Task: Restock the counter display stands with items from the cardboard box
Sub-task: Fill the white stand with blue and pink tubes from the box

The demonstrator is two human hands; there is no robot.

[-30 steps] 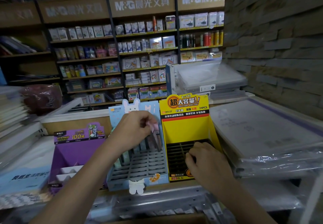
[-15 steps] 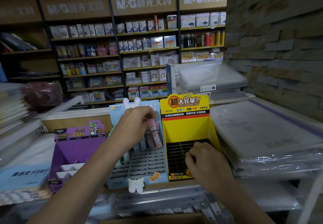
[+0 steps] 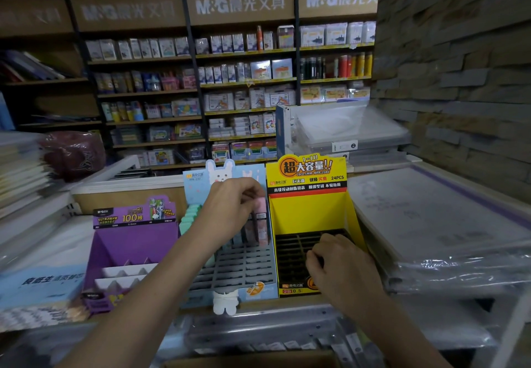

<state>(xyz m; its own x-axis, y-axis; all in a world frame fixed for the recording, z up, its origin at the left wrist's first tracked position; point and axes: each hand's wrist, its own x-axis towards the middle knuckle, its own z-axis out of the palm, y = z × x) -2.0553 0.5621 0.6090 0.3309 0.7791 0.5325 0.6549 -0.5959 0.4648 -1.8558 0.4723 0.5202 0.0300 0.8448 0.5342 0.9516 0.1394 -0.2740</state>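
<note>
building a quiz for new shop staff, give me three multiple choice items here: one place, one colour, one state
1. The blue stand sits: A between the purple stand and yellow stand; B left of both; C right of both.
2. The item the left hand pinches is: A black; B pink; C yellow.
3. The yellow stand's black grid is: A packed full; B lidded; C visibly empty.
Answers: A, flanked by both; B, pink shows past the fingers; C, bare dark slots.

Left hand (image 3: 230, 209) pinching, right hand (image 3: 342, 272) curled (lower)
</note>
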